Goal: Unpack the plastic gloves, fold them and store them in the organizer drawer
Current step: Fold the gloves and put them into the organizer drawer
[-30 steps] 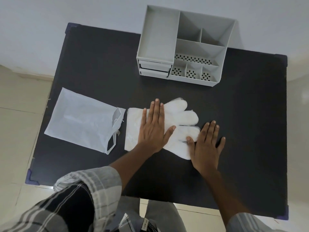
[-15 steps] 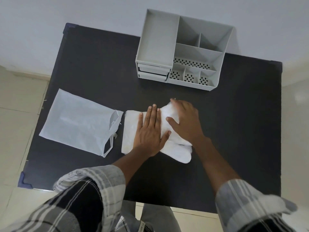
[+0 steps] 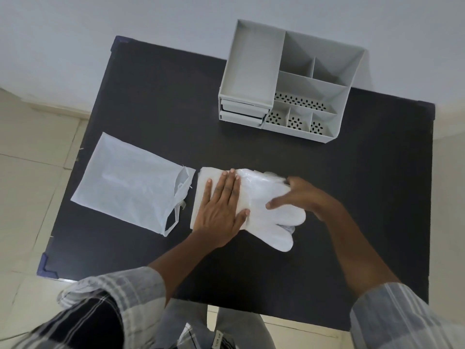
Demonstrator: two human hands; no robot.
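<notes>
A stack of translucent white plastic gloves (image 3: 264,197) lies on the black table (image 3: 352,185), cuffs to the left, fingers to the right. My left hand (image 3: 221,205) presses flat on the cuff half, fingers apart. My right hand (image 3: 299,195) grips the upper finger part, which is folded over toward the middle; the lower glove fingers still stick out toward the front right. The grey organizer (image 3: 289,84) stands at the back, with two drawers (image 3: 242,113) shut at its lower left.
The white packaging bag (image 3: 130,182) lies flat to the left of the gloves, its open mouth facing them. The table's front edge is close to my body, and tiled floor shows on the left.
My right hand went from flat on the table beside the glove fingers to on top of them, folding the upper fingers leftward. My left hand stayed pressed on the cuffs.
</notes>
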